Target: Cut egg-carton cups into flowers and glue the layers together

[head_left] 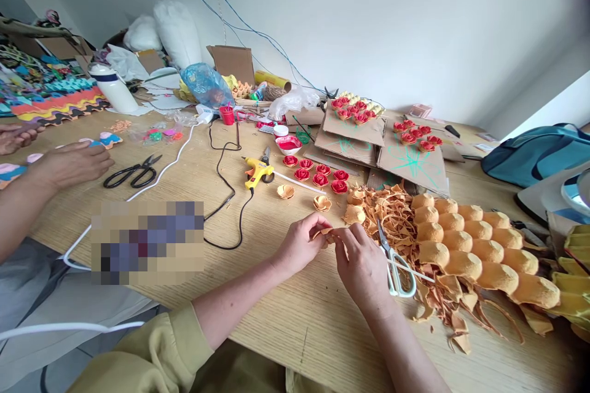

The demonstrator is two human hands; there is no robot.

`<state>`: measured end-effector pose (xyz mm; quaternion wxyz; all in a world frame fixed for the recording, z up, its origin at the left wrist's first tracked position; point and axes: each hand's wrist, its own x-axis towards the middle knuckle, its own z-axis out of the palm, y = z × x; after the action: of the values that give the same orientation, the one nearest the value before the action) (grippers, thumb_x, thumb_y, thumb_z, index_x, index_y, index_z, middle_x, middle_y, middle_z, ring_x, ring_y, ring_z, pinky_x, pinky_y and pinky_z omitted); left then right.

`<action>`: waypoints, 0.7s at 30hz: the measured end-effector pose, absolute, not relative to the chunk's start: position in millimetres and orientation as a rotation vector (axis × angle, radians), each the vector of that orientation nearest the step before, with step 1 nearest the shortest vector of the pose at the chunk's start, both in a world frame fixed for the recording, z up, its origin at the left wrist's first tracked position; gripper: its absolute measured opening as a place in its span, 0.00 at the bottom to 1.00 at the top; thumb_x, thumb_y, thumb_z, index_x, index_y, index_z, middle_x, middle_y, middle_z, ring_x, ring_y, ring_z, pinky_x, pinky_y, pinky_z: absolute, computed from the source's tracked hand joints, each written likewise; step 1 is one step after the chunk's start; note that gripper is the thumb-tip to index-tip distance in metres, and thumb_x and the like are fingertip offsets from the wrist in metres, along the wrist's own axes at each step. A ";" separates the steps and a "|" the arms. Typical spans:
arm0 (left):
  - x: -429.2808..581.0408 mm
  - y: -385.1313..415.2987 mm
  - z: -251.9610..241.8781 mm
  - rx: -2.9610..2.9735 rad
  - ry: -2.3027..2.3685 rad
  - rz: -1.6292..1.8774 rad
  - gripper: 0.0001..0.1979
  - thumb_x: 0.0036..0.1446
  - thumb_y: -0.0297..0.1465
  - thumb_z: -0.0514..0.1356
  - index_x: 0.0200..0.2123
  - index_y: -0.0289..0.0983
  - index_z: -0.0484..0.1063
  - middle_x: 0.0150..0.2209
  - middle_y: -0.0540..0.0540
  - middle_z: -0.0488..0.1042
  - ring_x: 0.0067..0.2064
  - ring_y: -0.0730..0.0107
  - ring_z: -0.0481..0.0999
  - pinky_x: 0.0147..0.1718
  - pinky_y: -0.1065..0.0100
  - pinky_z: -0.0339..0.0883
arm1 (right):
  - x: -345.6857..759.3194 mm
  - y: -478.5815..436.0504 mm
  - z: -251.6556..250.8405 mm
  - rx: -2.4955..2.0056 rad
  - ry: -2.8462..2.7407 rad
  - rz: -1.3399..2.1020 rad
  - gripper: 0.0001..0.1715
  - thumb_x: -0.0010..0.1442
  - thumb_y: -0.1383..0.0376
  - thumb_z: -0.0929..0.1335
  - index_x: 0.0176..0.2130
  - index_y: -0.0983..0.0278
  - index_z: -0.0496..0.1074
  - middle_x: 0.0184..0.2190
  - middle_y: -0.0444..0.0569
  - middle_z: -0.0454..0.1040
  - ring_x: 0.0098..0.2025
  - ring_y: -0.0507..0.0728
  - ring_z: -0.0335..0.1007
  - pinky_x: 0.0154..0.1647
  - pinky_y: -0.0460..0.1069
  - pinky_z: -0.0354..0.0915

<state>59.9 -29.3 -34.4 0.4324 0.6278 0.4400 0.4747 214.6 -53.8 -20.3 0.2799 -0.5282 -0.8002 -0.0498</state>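
Between my two hands, just above the table, is a small orange piece of egg carton (324, 232). My left hand (302, 242) pinches its left side with thumb and fingers. From the right, the fingertips of my right hand (362, 261) close on the same piece and partly hide it. Beyond my hands stand two unpainted carton flowers (321, 203), with several red carton roses (320, 179) behind them. White-handled scissors (396, 276) lie right beside my right hand, against a heap of orange carton scraps (391, 212).
An orange egg carton tray (463, 264) lies right. A yellow glue gun (257, 173) with a black cord, a bowl of red paint (289, 145) and cardboard sheets (410, 163) are further back. Left are black scissors (133, 173), a white cable (173, 166) and a co-worker's hand (76, 164).
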 end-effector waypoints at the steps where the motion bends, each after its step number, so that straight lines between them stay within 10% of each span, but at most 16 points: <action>1: 59.6 -29.4 -33.8 1.580 1.105 1.191 0.03 0.60 0.29 0.61 0.35 0.36 0.71 0.30 0.49 0.76 0.30 0.73 0.75 0.30 0.73 0.67 | 214.7 -53.6 -20.2 -1.416 -2.122 -0.110 0.11 0.68 0.67 0.62 0.41 0.63 0.74 0.33 0.47 0.70 0.29 0.53 0.63 0.31 0.47 0.54; 21: 59.2 -30.4 -34.0 1.601 1.099 1.227 0.03 0.59 0.30 0.60 0.34 0.36 0.71 0.30 0.50 0.75 0.32 0.72 0.74 0.33 0.72 0.67 | 215.2 -53.3 -17.3 -1.381 -2.121 -0.098 0.11 0.70 0.66 0.62 0.41 0.62 0.74 0.33 0.47 0.70 0.30 0.53 0.65 0.32 0.47 0.55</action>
<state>59.2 -30.4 -34.0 0.4098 0.6355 0.4365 0.4874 215.2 -53.3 -17.3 0.2997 -0.5201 -0.7989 -0.0368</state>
